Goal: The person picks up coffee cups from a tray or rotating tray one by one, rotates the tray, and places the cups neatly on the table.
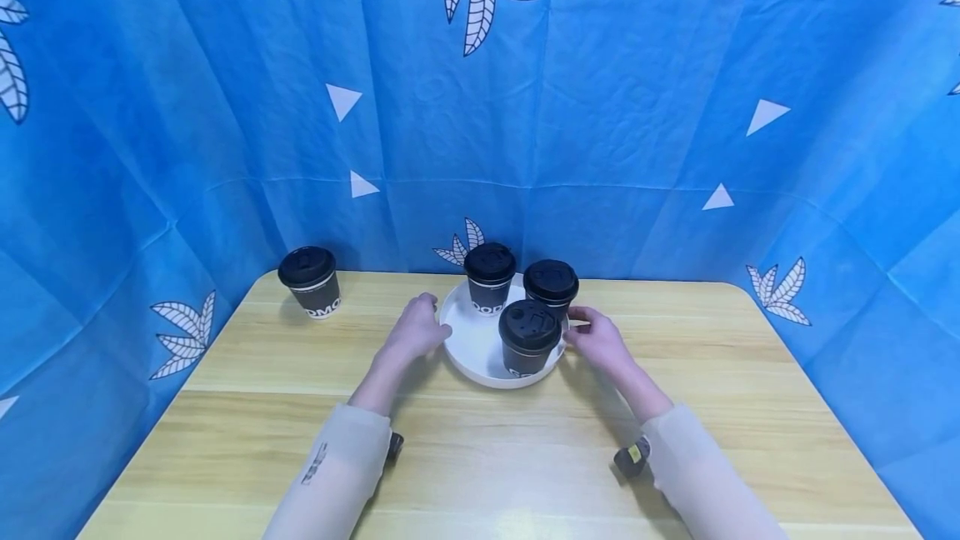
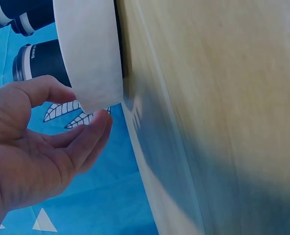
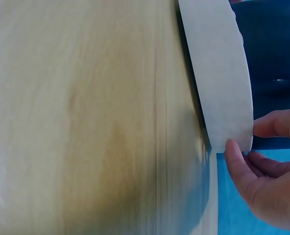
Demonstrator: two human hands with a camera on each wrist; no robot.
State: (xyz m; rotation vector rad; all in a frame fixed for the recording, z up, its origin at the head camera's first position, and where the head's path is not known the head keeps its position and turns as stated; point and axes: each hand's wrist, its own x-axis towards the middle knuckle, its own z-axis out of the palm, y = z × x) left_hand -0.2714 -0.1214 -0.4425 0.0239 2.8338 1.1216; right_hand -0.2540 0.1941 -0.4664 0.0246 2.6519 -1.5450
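Observation:
A round white plate (image 1: 471,347) with a raised rim lies on the wooden table. It bears three dark paper cups with black lids: one at the back left (image 1: 491,277), one at the back right (image 1: 552,283) and one in front (image 1: 529,338). At the plate's left side, my left hand (image 1: 412,328) has its thumb over the rim and its curled fingers against the outer wall (image 2: 88,58). My right hand (image 1: 600,342) pinches the right rim, one fingertip (image 3: 231,147) on the outer wall (image 3: 218,73). Part of that hand lies outside the right wrist view.
Another lidded dark cup (image 1: 311,282) stands alone on the table (image 1: 480,457), near its back left corner. A blue cloth (image 1: 615,107) with white leaves and triangles hangs behind the table and along both sides.

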